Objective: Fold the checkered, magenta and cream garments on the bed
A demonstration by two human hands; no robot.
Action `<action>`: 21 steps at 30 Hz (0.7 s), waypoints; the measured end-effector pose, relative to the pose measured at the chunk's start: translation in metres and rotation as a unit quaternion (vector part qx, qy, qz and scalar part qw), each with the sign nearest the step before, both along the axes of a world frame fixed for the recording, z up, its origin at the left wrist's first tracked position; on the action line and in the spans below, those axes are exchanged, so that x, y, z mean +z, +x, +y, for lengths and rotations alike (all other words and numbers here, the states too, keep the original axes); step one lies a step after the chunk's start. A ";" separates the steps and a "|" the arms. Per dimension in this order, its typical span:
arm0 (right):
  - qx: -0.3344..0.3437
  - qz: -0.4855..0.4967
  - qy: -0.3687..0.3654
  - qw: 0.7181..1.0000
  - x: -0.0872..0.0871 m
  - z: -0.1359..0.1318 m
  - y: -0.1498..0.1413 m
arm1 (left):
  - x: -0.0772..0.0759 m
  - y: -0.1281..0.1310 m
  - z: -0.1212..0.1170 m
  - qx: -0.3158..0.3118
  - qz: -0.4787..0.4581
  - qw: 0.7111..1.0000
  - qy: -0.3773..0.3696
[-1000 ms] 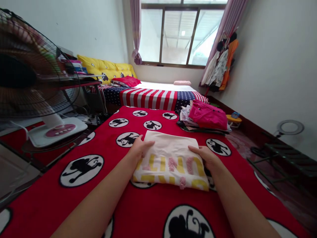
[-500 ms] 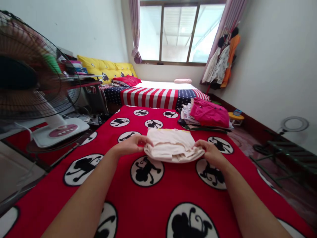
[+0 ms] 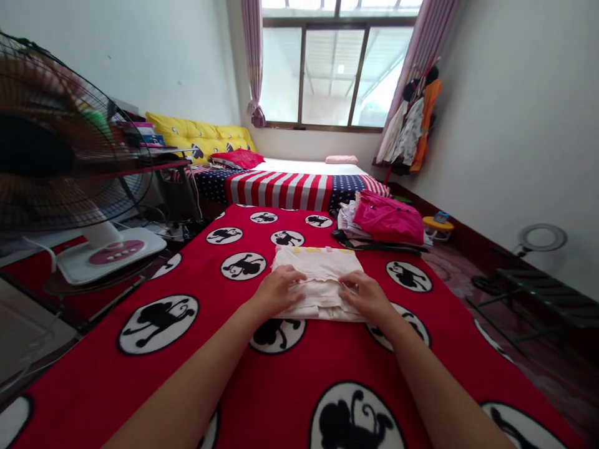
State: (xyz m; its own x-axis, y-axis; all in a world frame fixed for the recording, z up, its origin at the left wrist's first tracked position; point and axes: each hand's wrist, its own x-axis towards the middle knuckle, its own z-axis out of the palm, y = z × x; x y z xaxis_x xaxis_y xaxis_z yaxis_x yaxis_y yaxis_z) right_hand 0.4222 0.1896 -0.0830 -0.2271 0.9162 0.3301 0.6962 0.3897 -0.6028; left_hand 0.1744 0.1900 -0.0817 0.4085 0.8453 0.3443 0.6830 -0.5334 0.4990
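A folded cream-white garment point(image 3: 318, 260) lies flat on the red blanket point(image 3: 262, 399), yellowish marks along its far edge. Its exact kind is hard to make out. Across its middle runs a loose, wrinkled fold edge. My left hand point(image 3: 279, 290) rests on the left part, fingers curled and pinching the cloth near that edge. On the right part, my right hand point(image 3: 367, 294) pinches the same layer with thumb and fingers. Parts of the near corners are hidden under both hands.
A pile of folded clothes topped by a bright pink garment point(image 3: 390, 217) sits at the blanket's far right. A fan point(image 3: 107, 243) stands at left. Beyond are another bed point(image 3: 281, 190) with a striped cover, a yellow stool point(image 3: 437, 226) and a dark green rack point(image 3: 547, 293).
Both hands have moved inward from the garment's near corners onto its top. The near edge, lifted and curved before, now lies flatter and straighter. The camera view has tilted up slightly.
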 end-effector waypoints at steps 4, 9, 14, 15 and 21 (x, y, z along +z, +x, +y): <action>-0.014 -0.088 -0.014 0.996 -0.011 0.001 0.006 | -0.005 -0.006 -0.001 0.038 0.035 0.998 -0.019; -0.030 -0.128 0.007 0.991 -0.008 -0.001 0.009 | -0.003 -0.006 0.001 0.047 0.069 0.997 0.000; -0.035 -0.116 0.011 0.993 -0.003 -0.002 0.011 | 0.000 -0.007 0.002 0.041 0.088 0.995 0.009; -0.032 -0.111 0.008 0.993 -0.002 -0.002 0.012 | 0.001 -0.008 0.001 0.040 0.094 0.995 0.010; -0.036 -0.172 -0.032 0.984 0.004 -0.003 0.014 | 0.006 -0.008 -0.006 0.055 0.172 0.983 0.010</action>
State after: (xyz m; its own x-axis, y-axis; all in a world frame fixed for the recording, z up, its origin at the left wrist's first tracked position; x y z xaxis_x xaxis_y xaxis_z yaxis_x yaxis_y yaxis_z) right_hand 0.4363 0.1862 -0.0794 -0.2495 0.9502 0.1866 0.8875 0.3014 -0.3485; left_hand 0.1667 0.1841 -0.0755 0.4113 0.8849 0.2187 0.8634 -0.4551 0.2177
